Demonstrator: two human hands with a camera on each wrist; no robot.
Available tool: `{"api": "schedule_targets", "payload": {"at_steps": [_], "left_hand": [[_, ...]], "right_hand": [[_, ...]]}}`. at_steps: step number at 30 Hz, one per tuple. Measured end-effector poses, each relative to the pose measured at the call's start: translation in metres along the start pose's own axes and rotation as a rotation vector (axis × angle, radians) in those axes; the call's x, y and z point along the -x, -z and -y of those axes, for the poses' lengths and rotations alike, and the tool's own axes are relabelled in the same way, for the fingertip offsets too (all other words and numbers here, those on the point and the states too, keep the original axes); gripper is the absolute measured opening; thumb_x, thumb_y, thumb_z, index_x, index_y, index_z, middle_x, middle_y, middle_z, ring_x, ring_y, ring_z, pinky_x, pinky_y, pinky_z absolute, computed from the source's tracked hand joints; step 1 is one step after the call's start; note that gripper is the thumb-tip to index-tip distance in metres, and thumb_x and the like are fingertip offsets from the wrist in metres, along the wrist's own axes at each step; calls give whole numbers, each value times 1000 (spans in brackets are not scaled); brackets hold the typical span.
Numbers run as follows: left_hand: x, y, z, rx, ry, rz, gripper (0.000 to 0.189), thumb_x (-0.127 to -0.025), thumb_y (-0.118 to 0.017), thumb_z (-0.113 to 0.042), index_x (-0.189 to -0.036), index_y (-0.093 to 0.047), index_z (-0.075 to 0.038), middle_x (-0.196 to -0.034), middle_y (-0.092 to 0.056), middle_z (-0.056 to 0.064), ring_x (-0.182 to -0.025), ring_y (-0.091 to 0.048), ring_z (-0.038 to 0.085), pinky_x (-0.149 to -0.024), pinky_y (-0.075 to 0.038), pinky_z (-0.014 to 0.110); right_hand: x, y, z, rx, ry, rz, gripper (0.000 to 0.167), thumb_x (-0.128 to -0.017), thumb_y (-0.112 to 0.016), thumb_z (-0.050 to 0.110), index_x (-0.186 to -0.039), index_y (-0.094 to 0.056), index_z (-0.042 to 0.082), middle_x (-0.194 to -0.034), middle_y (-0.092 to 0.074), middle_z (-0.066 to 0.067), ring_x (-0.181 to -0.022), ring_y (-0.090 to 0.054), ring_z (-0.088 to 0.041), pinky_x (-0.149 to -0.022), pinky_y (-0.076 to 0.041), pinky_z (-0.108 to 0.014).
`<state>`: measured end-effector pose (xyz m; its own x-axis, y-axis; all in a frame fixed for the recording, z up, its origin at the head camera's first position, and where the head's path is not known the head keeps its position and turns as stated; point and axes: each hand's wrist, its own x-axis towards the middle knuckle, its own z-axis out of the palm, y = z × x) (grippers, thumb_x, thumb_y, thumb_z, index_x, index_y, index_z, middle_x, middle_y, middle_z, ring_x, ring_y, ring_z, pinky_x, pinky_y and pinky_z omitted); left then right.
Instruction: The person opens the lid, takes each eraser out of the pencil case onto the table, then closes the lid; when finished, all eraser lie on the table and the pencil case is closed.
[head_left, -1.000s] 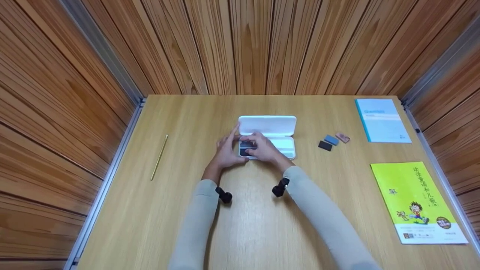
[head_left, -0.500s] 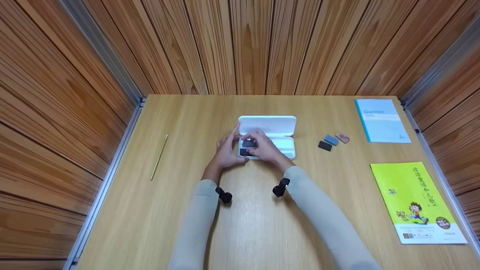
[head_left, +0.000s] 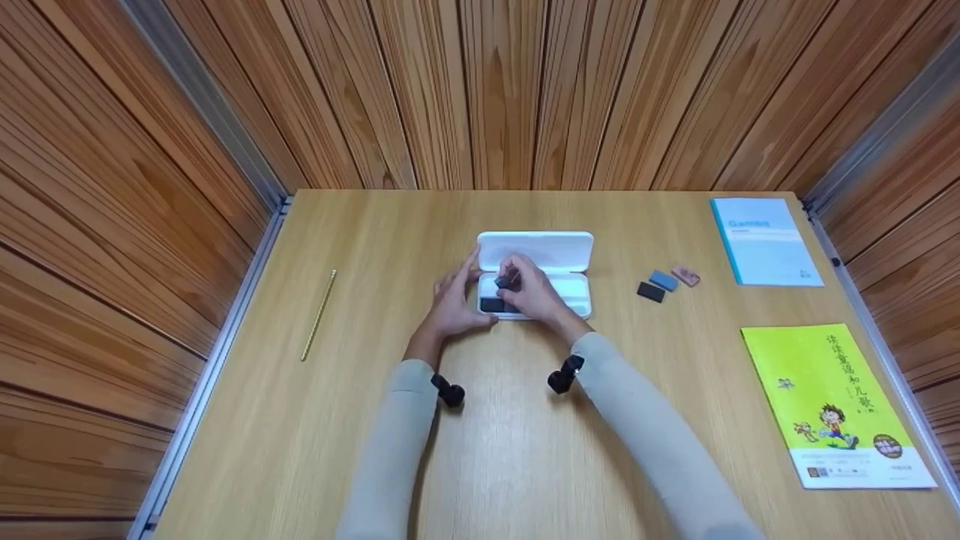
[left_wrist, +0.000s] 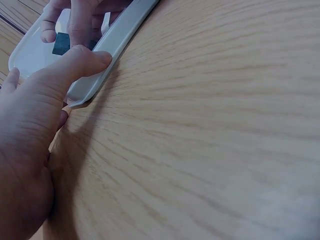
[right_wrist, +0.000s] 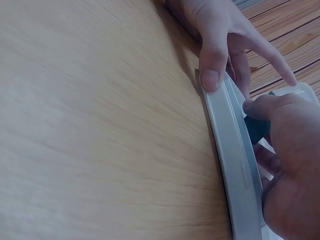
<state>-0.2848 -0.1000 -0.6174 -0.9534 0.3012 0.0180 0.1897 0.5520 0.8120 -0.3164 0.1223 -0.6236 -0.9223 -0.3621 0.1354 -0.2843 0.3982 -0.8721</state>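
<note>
A white pencil case (head_left: 574, 289) lies with its lid raised near the middle of the table. My left hand (head_left: 454, 304) grips its left end, thumb (left_wrist: 102, 57) on the front edge and a finger reaching up to the lid. Between thumb and fingers, my right hand (head_left: 531, 291) pinches a dark block-shaped eraser (head_left: 502, 282), held tilted over the case's back left compartment. Another dark eraser (head_left: 492, 305) lies in the front left compartment. In the right wrist view, the pinched eraser (right_wrist: 256, 129) is partly covered by the right thumb.
Right of the case lie a black eraser (head_left: 650, 292), a blue one (head_left: 663, 280) and a pink one (head_left: 685, 275). A gold pencil (head_left: 319, 315) lies at left. A light blue notebook (head_left: 772, 251) and a yellow-green book (head_left: 825, 390) lie along the right side.
My right hand has pulled the dark eraser up out of the back left compartment and tilted it, baring the white bottom there. My left hand stays on the case.
</note>
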Motion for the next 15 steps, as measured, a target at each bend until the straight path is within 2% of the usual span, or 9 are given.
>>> {"api": "schedule_targets", "payload": {"at_steps": [6, 10, 15], "left_hand": [[0, 0, 0, -11, -1, 8, 134, -82, -99, -37, -182, -10, -39, -168, -62, 5, -159, -44, 35, -138, -12, 64], [0, -1, 0, -12, 9, 5, 133, -83, -98, -37, -182, -9, -42, -169, -61, 4, -162, -42, 34, -139, -12, 63], [0, -1, -1, -5, 24, 10, 133, -83, -98, -38, -181, -8, -45, -170, -60, 2, -163, -41, 33, -140, -11, 63]], "right_hand": [[7, 9, 26, -29, 12, -13, 26, -96, -78, -2, -111, -59, 8, -115, -65, -11, -103, -66, -24, -88, -52, -30], [9, 15, 41, -38, 3, -11, 25, -99, -78, -3, -113, -59, 6, -116, -66, -13, -106, -67, -26, -94, -52, -32], [13, 21, 45, -33, -15, 11, 26, -100, -77, -4, -116, -59, 7, -118, -67, -12, -107, -66, -26, -97, -51, -34]]}}
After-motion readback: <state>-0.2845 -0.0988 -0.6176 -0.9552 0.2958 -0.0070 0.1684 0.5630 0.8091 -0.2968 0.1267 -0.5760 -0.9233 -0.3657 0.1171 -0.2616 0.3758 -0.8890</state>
